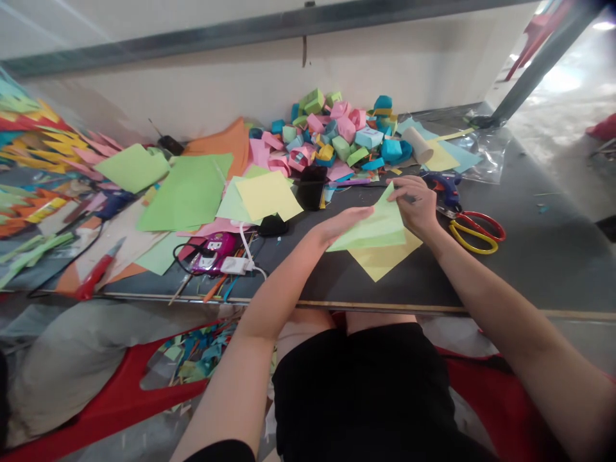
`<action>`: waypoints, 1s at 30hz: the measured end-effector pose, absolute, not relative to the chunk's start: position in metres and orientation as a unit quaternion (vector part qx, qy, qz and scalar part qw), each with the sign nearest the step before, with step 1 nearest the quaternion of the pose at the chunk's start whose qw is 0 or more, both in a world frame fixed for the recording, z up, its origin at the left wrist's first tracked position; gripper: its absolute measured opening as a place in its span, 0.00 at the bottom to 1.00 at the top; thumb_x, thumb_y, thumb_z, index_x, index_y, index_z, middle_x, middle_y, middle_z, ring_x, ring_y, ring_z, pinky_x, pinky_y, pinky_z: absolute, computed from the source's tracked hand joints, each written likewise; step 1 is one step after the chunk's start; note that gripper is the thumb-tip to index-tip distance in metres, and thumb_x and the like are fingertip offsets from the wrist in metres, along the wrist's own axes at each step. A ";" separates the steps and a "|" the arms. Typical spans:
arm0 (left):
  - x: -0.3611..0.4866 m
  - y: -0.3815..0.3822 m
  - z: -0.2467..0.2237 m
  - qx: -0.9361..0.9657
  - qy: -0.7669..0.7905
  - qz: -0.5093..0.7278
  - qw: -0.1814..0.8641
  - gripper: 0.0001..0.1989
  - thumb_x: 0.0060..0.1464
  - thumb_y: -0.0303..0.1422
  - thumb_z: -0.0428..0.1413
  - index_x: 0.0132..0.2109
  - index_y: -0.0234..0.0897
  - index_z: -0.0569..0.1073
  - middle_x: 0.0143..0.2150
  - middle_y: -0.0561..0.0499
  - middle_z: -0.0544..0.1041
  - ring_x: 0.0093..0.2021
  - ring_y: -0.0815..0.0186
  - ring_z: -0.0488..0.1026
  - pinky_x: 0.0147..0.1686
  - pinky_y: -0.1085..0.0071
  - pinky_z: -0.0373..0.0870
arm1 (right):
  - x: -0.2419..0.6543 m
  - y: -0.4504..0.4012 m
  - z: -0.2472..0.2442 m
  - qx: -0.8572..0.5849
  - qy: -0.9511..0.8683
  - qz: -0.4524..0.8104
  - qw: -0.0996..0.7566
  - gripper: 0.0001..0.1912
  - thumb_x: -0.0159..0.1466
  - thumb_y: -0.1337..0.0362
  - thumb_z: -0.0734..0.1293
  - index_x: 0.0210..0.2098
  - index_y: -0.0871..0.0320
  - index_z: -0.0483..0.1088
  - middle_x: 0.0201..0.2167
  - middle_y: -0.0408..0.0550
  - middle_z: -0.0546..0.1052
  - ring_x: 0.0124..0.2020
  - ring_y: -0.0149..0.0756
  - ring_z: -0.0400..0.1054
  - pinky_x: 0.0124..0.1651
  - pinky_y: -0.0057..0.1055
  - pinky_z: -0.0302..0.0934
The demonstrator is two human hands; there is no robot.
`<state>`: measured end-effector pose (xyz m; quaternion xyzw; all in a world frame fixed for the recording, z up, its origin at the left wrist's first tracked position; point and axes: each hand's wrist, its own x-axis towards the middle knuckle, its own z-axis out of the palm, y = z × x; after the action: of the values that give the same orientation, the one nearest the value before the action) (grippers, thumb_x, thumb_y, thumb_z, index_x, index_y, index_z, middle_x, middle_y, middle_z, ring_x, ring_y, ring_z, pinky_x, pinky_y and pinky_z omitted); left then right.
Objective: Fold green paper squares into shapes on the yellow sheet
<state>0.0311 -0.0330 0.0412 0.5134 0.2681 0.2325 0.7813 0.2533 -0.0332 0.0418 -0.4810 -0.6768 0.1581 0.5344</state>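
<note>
Two hands are engaged on one pale green sheet (pixel 382 226), located above the near edge of the dark surface (pixel 548 256), directly in front of the person. Grip of the right hand (pixel 414 202): thumb and fingers closed together on the sheet's raised upper corner. Grip of the left hand (pixel 344 224): fingers nearly straight along the sheet's left side; the thumb is hidden, so whether it pinches cannot be told. A yellow sheet (pixel 376 264) shows beneath the green one, its corner pointing toward the person.

Progress, as judged: the sheet in hand appears to be at an early stage, broad and uncut, with no finished fold that can be confirmed. The heap of small folded paper pieces (pixel 344 131) at the back reads as completed work. Material remains at the left, including a large green sheet (pixel 187 196) and a loose yellow square (pixel 269 192). Scissors (pixel 484 215) lie to the right of the right hand, untouched.

Containers: no box or tray is identified. Clear plastic (pixel 493 157) lies at the back right; whether it is a bag cannot be determined. Paper scraps (pixel 205 350) show below the surface; whether anything contains them is unclear.
</note>
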 end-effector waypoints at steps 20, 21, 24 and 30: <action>0.041 -0.007 0.003 0.525 0.364 0.534 0.554 0.28 0.48 0.59 0.68 0.39 0.37 0.79 0.37 0.48 0.82 0.41 0.60 0.80 0.42 0.66 0.75 | 0.236 -0.044 0.044 -0.481 -0.554 0.383 0.561 0.24 0.51 0.42 0.80 0.30 0.58 0.80 0.24 0.48 0.81 0.27 0.37 0.80 0.26 0.28 0.72; 0.041 -0.006 0.001 0.525 0.356 0.533 0.560 0.29 0.47 0.59 0.68 0.40 0.37 0.79 0.38 0.47 0.83 0.41 0.59 0.80 0.42 0.66 0.75 | 0.236 -0.043 0.043 -0.476 -0.551 0.380 0.571 0.24 0.51 0.43 0.80 0.30 0.57 0.80 0.24 0.47 0.81 0.26 0.37 0.79 0.25 0.28 0.72; 0.043 -0.003 -0.004 0.523 0.345 0.532 0.570 0.30 0.48 0.59 0.68 0.41 0.36 0.79 0.38 0.47 0.82 0.41 0.59 0.79 0.42 0.65 0.75 | 0.236 -0.040 0.040 -0.462 -0.547 0.375 0.589 0.22 0.51 0.44 0.81 0.29 0.56 0.79 0.23 0.45 0.81 0.25 0.35 0.78 0.25 0.28 0.72; 0.043 -0.004 -0.006 0.528 0.326 0.530 0.578 0.27 0.51 0.57 0.67 0.41 0.36 0.79 0.38 0.47 0.82 0.40 0.61 0.79 0.40 0.66 0.75 | 0.233 -0.042 0.041 -0.449 -0.529 0.347 0.631 0.19 0.51 0.46 0.81 0.28 0.54 0.80 0.22 0.43 0.80 0.23 0.34 0.76 0.24 0.30 0.71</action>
<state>0.0433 -0.0037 -0.0057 0.5283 0.3258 0.5298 0.5780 0.2326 -0.0415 0.0408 -0.4495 -0.5292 0.3468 0.6306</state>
